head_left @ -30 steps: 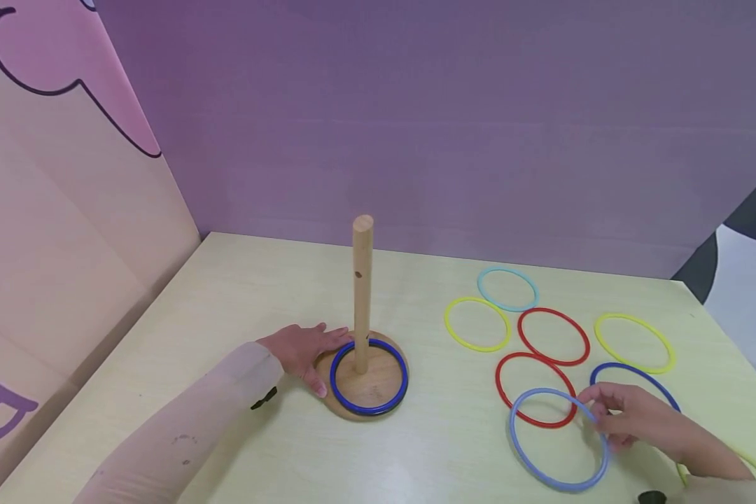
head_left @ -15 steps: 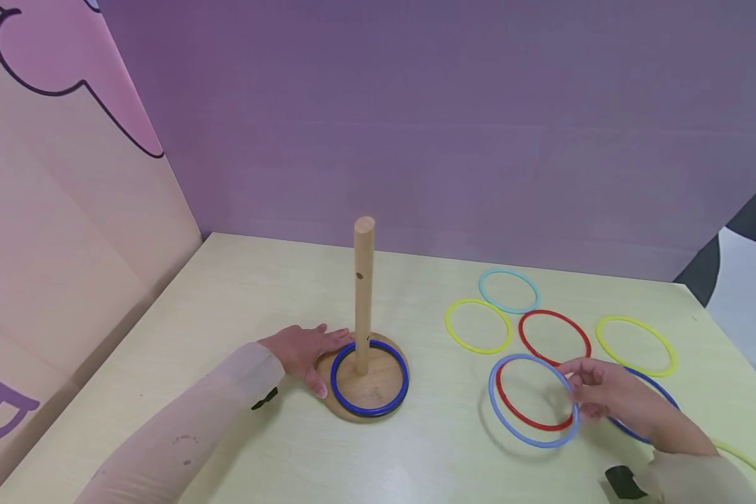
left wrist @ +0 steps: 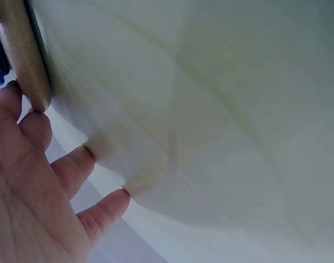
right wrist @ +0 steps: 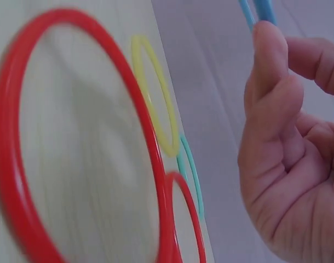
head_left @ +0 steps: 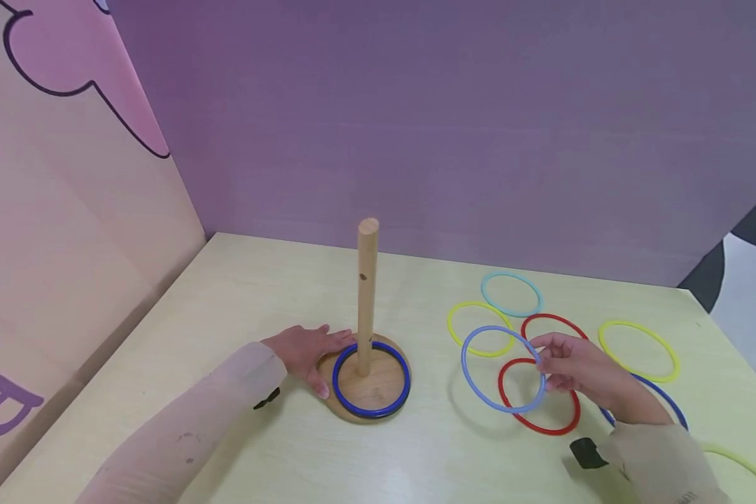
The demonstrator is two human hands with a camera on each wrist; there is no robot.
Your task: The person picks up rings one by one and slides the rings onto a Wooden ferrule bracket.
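The right hand (head_left: 573, 371) pinches the light blue ring (head_left: 502, 369) at its 3 o'clock edge, lifted above the table (head_left: 227, 294) — thin, stiff plastic, probably light and smooth. The left hand (head_left: 302, 350), fingers flat, rests on the round wooden base (head_left: 372, 406) at 9 o'clock — beyond stands the peg (head_left: 366, 294).

1. The peg stand (head_left: 370, 381) sits mid-table (head_left: 239, 294), a ring (head_left: 371, 379) around its post.
2. My left hand (head_left: 304, 352) rests against the stand's left edge.
3. My right hand (head_left: 573, 367) holds a lifted ring (head_left: 501, 369) above the loose rings (head_left: 638, 341) toward the table's right edge.
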